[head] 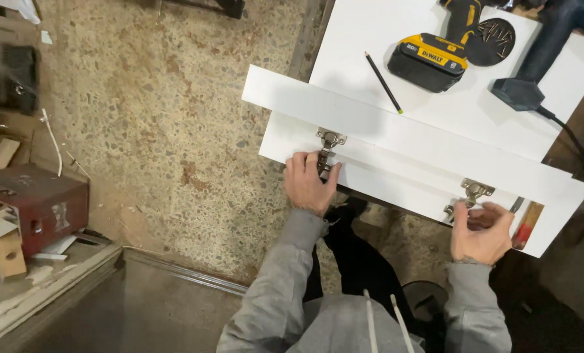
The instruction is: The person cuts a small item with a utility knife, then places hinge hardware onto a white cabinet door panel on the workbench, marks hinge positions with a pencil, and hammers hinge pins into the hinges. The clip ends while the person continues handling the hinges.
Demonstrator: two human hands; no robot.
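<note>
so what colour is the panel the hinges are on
White, clearest in the head view: the panel with both metal hinges.

Bright, even light falls on the white boards (436, 140), which glare almost to blank toward one o'clock. The drill (436, 52) and pencil (383, 82) throw soft shadows toward seven o'clock. The floor (168, 98) is duller, and the corner at five o'clock sinks into dark. Edges bend slightly; focus is sharp throughout.

White worktop (370, 39) carries drill (436, 49), pencil (383, 83), boards (396, 140).
</note>
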